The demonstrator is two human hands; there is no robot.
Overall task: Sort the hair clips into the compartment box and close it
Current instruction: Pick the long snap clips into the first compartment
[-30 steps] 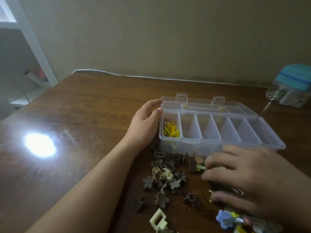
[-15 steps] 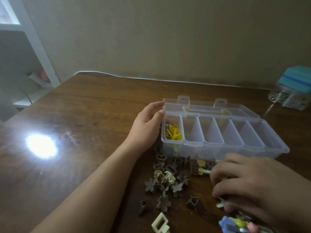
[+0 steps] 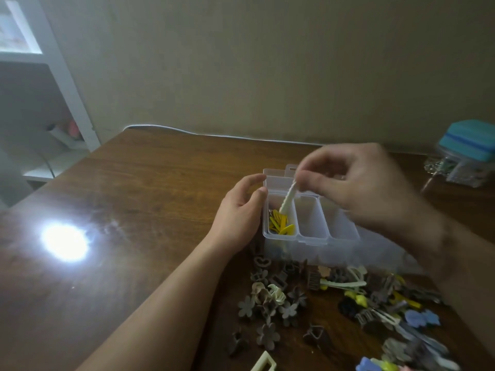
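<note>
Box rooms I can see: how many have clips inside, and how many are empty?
With yellow clips: 1, the leftmost compartment
Empty: 2, the next two compartments
Total in view: 3
The right hand, pinching a cream clip, hides the rest of the box.
</note>
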